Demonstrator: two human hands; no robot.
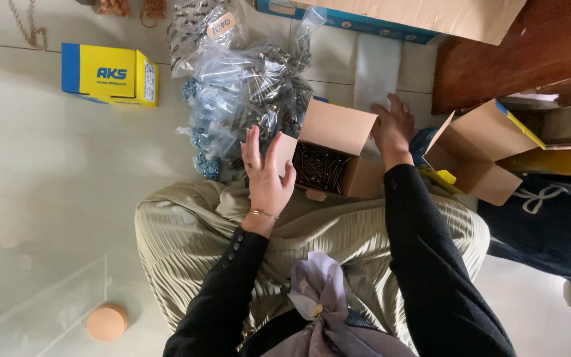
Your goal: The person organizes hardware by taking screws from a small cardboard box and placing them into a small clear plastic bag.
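Observation:
A small open cardboard box point(358, 180) full of dark screws point(318, 166) rests on my lap, against my pleated olive skirt. My left hand point(267, 174) is open, fingers spread, its palm against the box's left flap. My right hand point(392, 129) lies flat at the box's right side, fingers on a white sheet point(376, 69) on the floor. Neither hand grips anything. Just beyond the box lies a heap of clear plastic bags point(246, 82) holding screws.
A closed yellow-and-blue box point(108, 74) stands on the tiled floor at upper left. An empty open carton point(480, 152) sits to the right, by a wooden surface point(517, 56). A round orange lid point(107, 322) lies at lower left. A large carton point(418, 16) is at top.

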